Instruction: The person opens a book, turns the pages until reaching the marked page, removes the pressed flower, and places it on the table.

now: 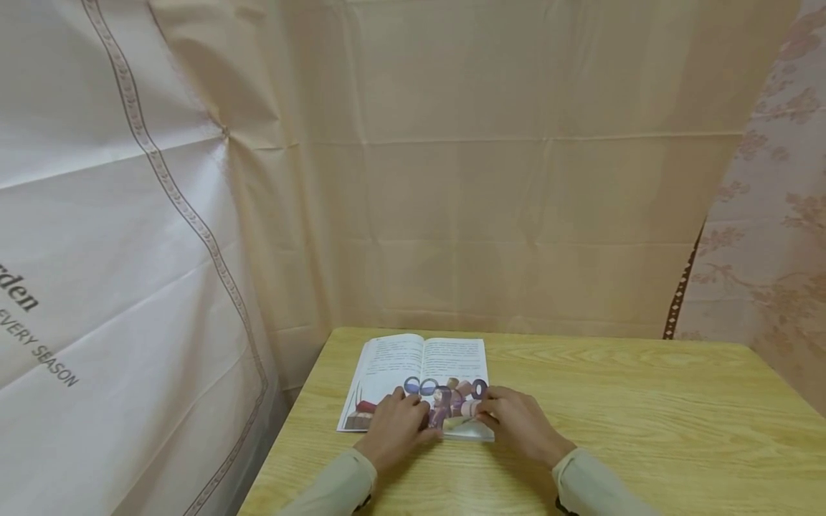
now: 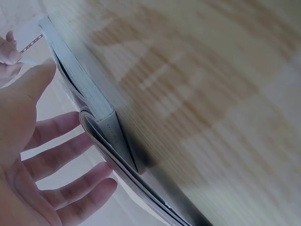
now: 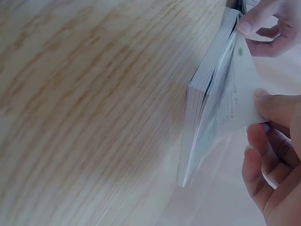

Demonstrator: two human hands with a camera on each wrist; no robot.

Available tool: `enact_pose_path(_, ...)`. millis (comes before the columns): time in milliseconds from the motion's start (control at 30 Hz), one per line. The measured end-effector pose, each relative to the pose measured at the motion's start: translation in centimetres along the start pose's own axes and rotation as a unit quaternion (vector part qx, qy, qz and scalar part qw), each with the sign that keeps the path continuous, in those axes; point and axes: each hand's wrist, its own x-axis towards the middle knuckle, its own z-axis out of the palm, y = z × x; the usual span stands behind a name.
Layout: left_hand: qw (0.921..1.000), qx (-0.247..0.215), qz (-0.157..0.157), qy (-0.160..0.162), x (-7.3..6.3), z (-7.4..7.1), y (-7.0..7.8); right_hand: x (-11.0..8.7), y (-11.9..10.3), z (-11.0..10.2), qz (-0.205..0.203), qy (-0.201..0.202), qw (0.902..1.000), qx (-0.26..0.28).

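An open book point(image 1: 452, 355) lies on the wooden table, with printed text above and coloured pictures low on its pages. My left hand point(image 1: 398, 428) rests across the lower left part, fingers spread, thumb near the lower middle edge. Seen from the left wrist, its fingers point(image 2: 63, 153) lie extended against the pages. At the lower right corner is my right hand point(image 1: 521, 424). The right wrist view shows it pinching a lifted page point(image 3: 244, 89) between thumb and finger, and that page bends up away from the thick stack of pages point(image 3: 211, 61) beneath.
The yellow wood-grain table point(image 1: 632, 416) extends to the right of the book. A beige cloth point(image 1: 484, 179) hangs behind it. On the left hangs a pale printed cloth point(image 1: 129, 287), on the right a floral one point(image 1: 774, 251).
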Motion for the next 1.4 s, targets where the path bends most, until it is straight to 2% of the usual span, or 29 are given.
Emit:
enact_pose_path(200, 0.9999, 0.015, 0.001, 0.007, 0.0, 0.0, 0.0, 0.3, -0.2, -0.2, 0.026, 0.028, 0.9991, 0.017)
enact_pose_path(333, 0.9998, 0.019, 0.004, 0.008, 0.1, 0.0, -0.1, 0.3, -0.2, -0.2, 0.070, 0.043, 0.9963, 0.024)
enact_pose_path(500, 0.9998, 0.015, -0.010, 0.009, 0.0, -0.1, -0.2, 0.0, 0.1, -0.1, 0.122, 0.054, 0.9908, 0.023)
enact_pose_path(600, 0.9989, 0.039, -0.020, 0.017, -0.1, -0.2, -0.4, -0.3, 0.2, 0.0, 0.133, 0.037, 0.9899, 0.034)
enact_pose_path(767, 0.9943, 0.085, -0.041, 0.049, -0.3, -0.6, -0.6, -0.7, 0.3, 0.3, 0.114, -0.036, 0.9921, 0.039)
enact_pose_path(967, 0.9917, 0.099, -0.052, 0.062, -0.5, -0.7, -0.7, -0.9, 0.4, 0.6, 0.098, -0.105, 0.9893, 0.029)
enact_pose_path(1100, 0.9929, 0.085, -0.060, 0.058, -0.6, -0.7, -0.7, -0.9, 0.4, 0.8, 0.097, -0.116, 0.9882, 0.027)
enact_pose_path(1300, 0.9906, 0.093, -0.063, 0.078, -0.6, -0.5, -0.7, -1.0, 0.6, 0.8, 0.093, -0.114, 0.9885, 0.037)
enact_pose_path(1400, 0.9911, 0.089, -0.069, 0.071, -0.6, -0.5, -0.8, -1.0, 0.6, 0.7, 0.090, -0.115, 0.9883, 0.042)
